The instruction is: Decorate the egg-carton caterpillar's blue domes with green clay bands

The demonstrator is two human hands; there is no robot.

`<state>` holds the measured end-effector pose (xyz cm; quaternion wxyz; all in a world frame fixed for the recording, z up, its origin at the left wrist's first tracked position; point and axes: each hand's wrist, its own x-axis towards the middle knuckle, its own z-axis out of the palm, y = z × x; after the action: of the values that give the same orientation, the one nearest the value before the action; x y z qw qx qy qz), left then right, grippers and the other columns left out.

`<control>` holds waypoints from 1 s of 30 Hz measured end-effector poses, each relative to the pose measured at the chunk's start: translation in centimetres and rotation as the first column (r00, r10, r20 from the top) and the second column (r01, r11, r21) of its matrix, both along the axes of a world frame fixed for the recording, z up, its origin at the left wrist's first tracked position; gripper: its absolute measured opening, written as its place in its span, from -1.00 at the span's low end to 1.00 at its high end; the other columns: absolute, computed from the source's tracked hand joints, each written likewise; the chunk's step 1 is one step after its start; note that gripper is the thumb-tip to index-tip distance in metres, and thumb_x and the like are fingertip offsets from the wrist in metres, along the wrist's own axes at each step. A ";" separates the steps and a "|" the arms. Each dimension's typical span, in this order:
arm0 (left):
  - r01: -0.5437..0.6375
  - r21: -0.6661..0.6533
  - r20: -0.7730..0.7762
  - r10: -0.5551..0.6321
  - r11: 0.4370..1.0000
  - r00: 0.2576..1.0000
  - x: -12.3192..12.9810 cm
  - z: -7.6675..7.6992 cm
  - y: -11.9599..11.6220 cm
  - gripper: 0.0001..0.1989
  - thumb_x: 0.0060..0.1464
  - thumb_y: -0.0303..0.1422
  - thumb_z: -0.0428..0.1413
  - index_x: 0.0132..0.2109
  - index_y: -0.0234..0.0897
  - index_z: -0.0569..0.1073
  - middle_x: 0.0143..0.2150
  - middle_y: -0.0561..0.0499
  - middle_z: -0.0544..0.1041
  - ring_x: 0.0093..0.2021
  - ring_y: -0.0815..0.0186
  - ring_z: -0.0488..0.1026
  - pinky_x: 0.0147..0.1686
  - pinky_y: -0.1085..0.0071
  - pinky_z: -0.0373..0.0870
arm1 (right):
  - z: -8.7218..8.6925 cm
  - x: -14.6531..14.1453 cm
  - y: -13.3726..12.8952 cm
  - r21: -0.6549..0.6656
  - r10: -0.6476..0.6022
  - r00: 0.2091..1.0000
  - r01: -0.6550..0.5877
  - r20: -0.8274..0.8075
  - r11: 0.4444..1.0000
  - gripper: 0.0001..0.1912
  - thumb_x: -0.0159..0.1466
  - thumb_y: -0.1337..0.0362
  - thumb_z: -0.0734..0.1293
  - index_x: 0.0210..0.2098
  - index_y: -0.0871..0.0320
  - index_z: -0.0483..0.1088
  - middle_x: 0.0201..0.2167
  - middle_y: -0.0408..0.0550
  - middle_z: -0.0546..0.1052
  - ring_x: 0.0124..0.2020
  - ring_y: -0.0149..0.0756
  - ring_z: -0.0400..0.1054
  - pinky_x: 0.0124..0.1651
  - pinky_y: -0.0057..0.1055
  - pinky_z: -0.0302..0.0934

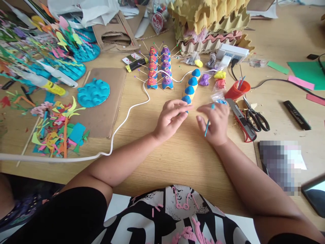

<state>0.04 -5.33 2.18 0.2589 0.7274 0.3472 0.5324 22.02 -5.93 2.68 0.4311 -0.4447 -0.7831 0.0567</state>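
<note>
A row of blue-topped, yellow-sided egg-carton bumps [189, 90] stands upright on the table. My left hand [171, 118] is at its near end, fingers bent around or beside the nearest bump, thumb and fingertips close together. To its right, my right hand [215, 122] holds a thin blue stick [207, 128] between thumb and fingers, with some blue stuff at its upper end. Just beyond the right hand lies a small bag of blue clay [221, 101]. Red clay [220, 83], purple clay [204, 80] and yellow clay [220, 75] sit farther back.
A red and a purple decorated row [166, 64] stand behind the white cable [129, 110]. Scissors [256, 117], a cutter [241, 118] and an orange cup [237, 89] are right; cardboard [104, 118] and paper scraps lie left. Egg trays [210, 20] are stacked at the back.
</note>
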 end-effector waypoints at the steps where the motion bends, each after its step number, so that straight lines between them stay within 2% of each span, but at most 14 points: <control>1: 0.025 0.039 -0.043 -0.023 0.999 0.999 -0.1 0.0 -0.1 -0.58 0.46 0.01 0.06 0.16 -0.04 0.68 0.17 -0.13 0.58 0.20 0.20 0.52 0.17 0.19 0.53 | 0.0 -0.4 -0.2 -0.040 0.153 0.988 -0.154 -0.029 0.987 -0.71 0.47 -0.05 0.33 -0.08 -0.03 0.58 -0.19 0.04 0.67 -0.07 0.04 0.51 0.18 0.12 0.30; 3: 0.075 0.107 -0.127 -0.061 0.991 0.990 -0.2 -0.1 -0.2 -0.56 0.47 0.03 0.03 0.20 0.01 0.67 0.23 -0.13 0.55 0.27 0.15 0.46 0.22 0.14 0.50 | 0.1 -1.1 -0.6 -0.132 0.360 0.924 -0.376 -0.127 0.917 -0.63 0.50 -0.10 0.27 -0.12 -0.02 0.58 -0.28 0.00 0.65 -0.19 -0.06 0.52 0.01 -0.02 0.40; 5: 0.118 0.160 -0.171 -0.090 0.980 0.981 -0.2 -0.2 -0.3 -0.55 0.48 0.02 0.00 0.23 0.03 0.65 0.25 -0.13 0.54 0.31 0.14 0.43 0.28 0.11 0.47 | 0.3 -1.7 -0.9 -0.214 0.437 0.865 -0.489 -0.248 0.846 -0.56 0.52 -0.13 0.22 -0.15 0.00 0.58 -0.27 -0.01 0.66 -0.20 -0.12 0.53 -0.03 -0.10 0.44; 8: 0.146 0.161 -0.194 -0.114 0.976 0.974 -0.1 -0.2 -0.3 -0.53 0.51 0.00 -0.06 0.28 0.03 0.62 0.27 -0.13 0.54 0.33 0.15 0.41 0.34 0.08 0.42 | 0.9 -2.1 -1.4 -0.326 0.361 0.816 -0.528 -0.452 0.784 -0.57 0.51 -0.12 0.27 -0.21 0.05 0.56 -0.25 -0.05 0.66 -0.20 -0.21 0.54 -0.04 -0.21 0.45; 11: 0.141 0.131 -0.212 -0.111 0.981 0.971 -0.1 0.0 -0.3 -0.47 0.51 0.03 -0.12 0.30 0.00 0.59 0.25 -0.14 0.56 0.33 0.14 0.42 0.37 0.06 0.40 | 1.0 -2.2 -1.5 -0.416 0.237 0.803 -0.506 -0.546 0.756 -0.59 0.39 -0.16 0.44 -0.23 0.06 0.55 -0.32 -0.12 0.63 -0.28 -0.28 0.49 -0.16 -0.30 0.44; 13: 0.124 0.140 -0.207 -0.094 0.982 0.974 -0.1 0.1 -0.2 -0.46 0.51 0.04 -0.11 0.32 -0.05 0.57 0.23 -0.15 0.59 0.31 0.13 0.45 0.40 0.05 0.37 | 0.7 -2.2 -1.2 -0.428 0.161 0.809 -0.454 -0.565 0.782 -0.57 0.32 -0.20 0.50 -0.26 0.05 0.53 -0.37 -0.15 0.59 -0.35 -0.31 0.43 -0.23 -0.32 0.40; 15: 0.067 0.131 -0.172 -0.044 0.989 0.984 -0.3 0.0 0.1 -0.47 0.51 0.02 -0.09 0.34 -0.10 0.53 0.23 -0.16 0.61 0.30 0.13 0.48 0.40 0.05 0.35 | 0.1 -2.1 -0.7 -0.403 0.073 0.822 -0.352 -0.564 0.845 -0.57 0.30 -0.20 0.51 -0.26 0.04 0.51 -0.36 -0.15 0.58 -0.35 -0.32 0.43 -0.20 -0.31 0.41; 18: -0.065 0.000 -0.060 0.065 0.998 0.996 -0.4 -0.8 0.8 -0.50 0.53 -0.03 -0.08 0.38 -0.14 0.44 0.26 -0.19 0.60 0.28 0.16 0.52 0.32 0.13 0.42 | -0.8 -1.8 0.0 -0.338 -0.040 0.806 -0.202 -0.590 0.919 -0.62 0.36 -0.16 0.48 -0.21 0.02 0.47 -0.15 -0.06 0.67 -0.09 -0.25 0.56 0.05 -0.23 0.46; 20: -0.074 -0.111 -0.020 0.072 0.991 0.997 -0.4 -1.4 1.2 -0.47 0.52 0.01 -0.07 0.40 -0.15 0.38 0.23 -0.20 0.62 0.22 0.19 0.58 0.22 0.21 0.49 | -1.2 -1.7 0.3 -0.329 -0.062 0.791 -0.180 -0.609 0.927 -0.62 0.39 -0.16 0.45 -0.19 0.00 0.43 0.01 -0.01 0.67 0.06 -0.21 0.58 0.15 -0.19 0.47; 22: -0.031 -0.185 -0.010 0.029 0.982 1.000 -0.3 -1.8 1.4 -0.46 0.51 0.03 -0.06 0.39 -0.18 0.36 0.18 -0.21 0.65 0.15 0.20 0.62 0.15 0.24 0.54 | -1.5 -1.7 0.4 -0.348 -0.053 0.805 -0.196 -0.591 0.917 -0.61 0.39 -0.17 0.44 -0.17 0.00 0.41 0.08 0.01 0.66 0.07 -0.20 0.60 0.11 -0.18 0.50; 26: 0.045 -0.224 0.001 -0.046 0.974 0.999 0.1 -1.8 0.9 -0.51 0.51 0.01 -0.04 0.31 -0.23 0.40 0.15 -0.22 0.66 0.15 0.20 0.65 0.14 0.26 0.56 | -1.7 -1.7 0.4 -0.360 -0.020 0.862 -0.191 -0.507 0.913 -0.60 0.41 -0.18 0.41 -0.16 0.01 0.41 0.03 0.03 0.67 -0.07 -0.23 0.61 -0.08 -0.26 0.53; 30: 0.073 -0.244 0.036 -0.067 0.967 0.997 0.3 -1.7 0.8 -0.55 0.49 0.00 0.00 0.26 -0.22 0.41 0.12 -0.22 0.66 0.13 0.20 0.66 0.13 0.26 0.57 | -1.8 -1.7 0.5 -0.334 -0.056 0.872 -0.127 -0.487 0.934 -0.58 0.41 -0.20 0.39 -0.21 0.02 0.41 -0.07 -0.01 0.68 -0.21 -0.29 0.58 -0.13 -0.28 0.49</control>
<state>0.32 -4.52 0.51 0.3699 0.6944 0.3807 0.4858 20.33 -5.38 0.87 0.5260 -0.4717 -0.6334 0.3158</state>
